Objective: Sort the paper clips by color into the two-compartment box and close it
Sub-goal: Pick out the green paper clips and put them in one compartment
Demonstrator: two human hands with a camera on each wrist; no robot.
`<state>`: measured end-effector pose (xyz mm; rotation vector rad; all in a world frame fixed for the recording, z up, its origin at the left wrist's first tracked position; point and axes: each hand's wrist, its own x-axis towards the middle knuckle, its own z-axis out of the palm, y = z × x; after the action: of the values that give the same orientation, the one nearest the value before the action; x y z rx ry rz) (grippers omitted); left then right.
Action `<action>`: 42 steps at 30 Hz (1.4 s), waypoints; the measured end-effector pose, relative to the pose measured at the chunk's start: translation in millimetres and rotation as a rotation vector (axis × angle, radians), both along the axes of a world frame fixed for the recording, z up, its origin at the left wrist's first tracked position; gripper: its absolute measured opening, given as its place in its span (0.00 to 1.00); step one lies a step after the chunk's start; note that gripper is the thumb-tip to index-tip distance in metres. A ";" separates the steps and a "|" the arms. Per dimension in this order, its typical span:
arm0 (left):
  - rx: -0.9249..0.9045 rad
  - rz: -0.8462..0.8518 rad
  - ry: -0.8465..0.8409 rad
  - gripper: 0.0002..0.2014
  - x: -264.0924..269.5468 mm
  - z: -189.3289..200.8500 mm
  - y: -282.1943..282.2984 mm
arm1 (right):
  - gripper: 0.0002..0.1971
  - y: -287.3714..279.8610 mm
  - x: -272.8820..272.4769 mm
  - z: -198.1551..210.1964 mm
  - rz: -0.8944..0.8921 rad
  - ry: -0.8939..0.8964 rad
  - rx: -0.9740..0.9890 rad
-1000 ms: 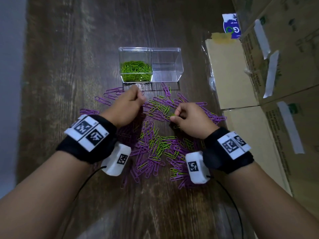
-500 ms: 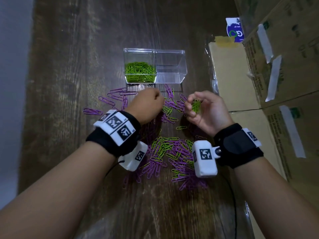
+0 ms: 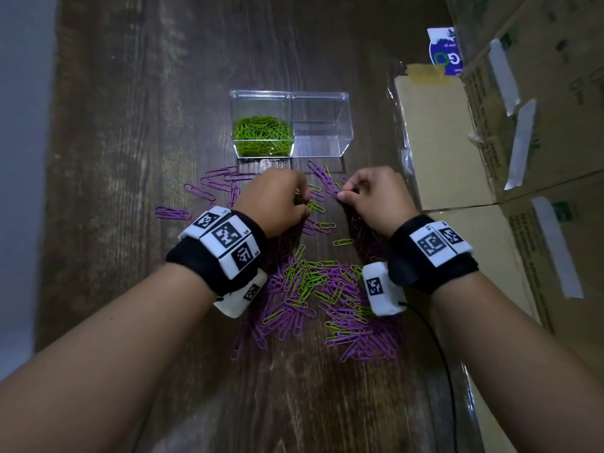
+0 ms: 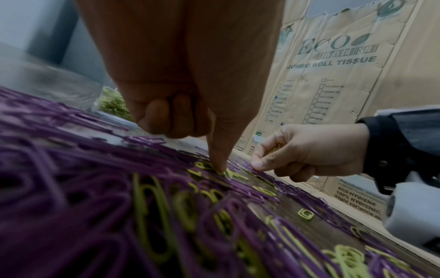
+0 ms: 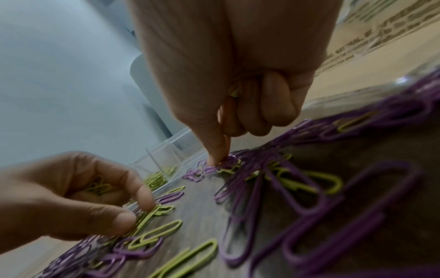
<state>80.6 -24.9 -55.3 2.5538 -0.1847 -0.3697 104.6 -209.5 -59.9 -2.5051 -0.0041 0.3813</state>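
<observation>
While both hands work at the far edge of the scatter, the clear two-compartment box (image 3: 291, 124) stands open on the dark wooden tabletop (image 3: 130, 125) just beyond them, its left compartment holding a heap of green paper clips (image 3: 261, 135) and its right compartment showing no clips. The left hand (image 3: 277, 201) has its fingers curled round a small bunch of green clips, seen in the palm from the right wrist view, while its thumb and forefinger pinch at another green clip lying on the wood. The right hand (image 3: 376, 201) also keeps green clips tucked under its curled fingers, and its forefinger and thumb press down among purple paper clips (image 3: 356, 325) near the box's front. A mixed pile of purple and green clips spreads on the tabletop beneath and behind both wrists, with loose purple ones off to the left. Along the right side, taped cardboard cartons (image 3: 539, 109) printed with tissue labelling stand close against the tabletop's edge, and a blue-and-white label (image 3: 446, 50) lies beyond them.
</observation>
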 end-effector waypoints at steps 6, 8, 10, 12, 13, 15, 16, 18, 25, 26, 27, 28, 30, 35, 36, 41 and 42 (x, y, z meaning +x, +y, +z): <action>0.000 -0.086 -0.033 0.06 2.0 7.2 17.8 | 0.06 -9.9 -7.6 -0.3 -0.037 -0.072 0.008; 0.023 -0.105 -0.026 0.06 3.5 9.6 21.4 | 0.08 0.0 -16.2 -0.5 -0.005 -0.061 -0.003; 0.042 -0.102 -0.003 0.05 3.4 10.1 24.5 | 0.11 12.4 -22.3 -2.0 0.011 -0.051 -0.005; 0.037 -0.076 0.017 0.05 1.4 8.7 27.8 | 0.15 24.6 -25.0 -2.7 -0.007 -0.027 -0.025; 0.026 -0.063 0.029 0.05 0.2 8.1 29.4 | 0.18 29.8 -25.8 -2.3 -0.028 -0.014 -0.036; 0.009 -0.050 0.073 0.05 -2.4 8.6 33.5 | 0.21 38.1 -26.7 -1.2 -0.054 0.004 -0.061; 0.005 -0.053 0.105 0.05 -3.5 9.5 36.4 | 0.21 41.4 -27.0 -0.2 -0.054 0.011 -0.075; 0.003 -0.061 0.154 0.05 -5.4 12.3 42.8 | 0.20 45.9 -27.3 3.1 -0.046 0.036 -0.096; 0.067 0.045 0.042 0.12 -1.3 14.4 38.4 | 0.11 49.3 -21.3 8.5 0.004 0.125 -0.144; 0.080 0.033 0.043 0.14 -1.1 12.2 34.3 | 0.09 50.2 -20.1 8.7 0.026 0.137 -0.157; 0.092 0.022 0.044 0.16 -1.1 10.1 30.1 | 0.08 51.2 -19.2 9.2 0.050 0.149 -0.173; 0.101 0.016 0.038 0.16 -1.0 8.8 26.4 | 0.08 52.5 -18.5 9.3 0.074 0.162 -0.190; 0.123 0.010 0.025 0.15 0.3 8.5 21.0 | 0.07 54.8 -17.8 10.8 0.117 0.175 -0.220; 0.213 -0.089 0.091 0.09 2.9 12.5 14.5 | 0.04 55.9 -22.9 21.3 0.215 0.176 -0.272; 0.253 -0.116 0.089 0.09 2.5 13.3 13.3 | 0.04 56.0 -24.6 21.7 0.240 0.161 -0.288; 0.467 -0.271 0.040 0.10 -3.4 20.1 5.6 | 0.05 51.4 -27.9 18.6 0.242 0.143 -0.244; 0.491 -0.298 0.026 0.11 -5.2 20.5 4.7 | 0.06 49.5 -25.4 20.3 0.216 0.145 -0.202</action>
<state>75.4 -20.2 -34.8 3.0055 -0.5250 -0.6261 79.2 -160.0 -39.6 -2.6774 -0.1885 0.6818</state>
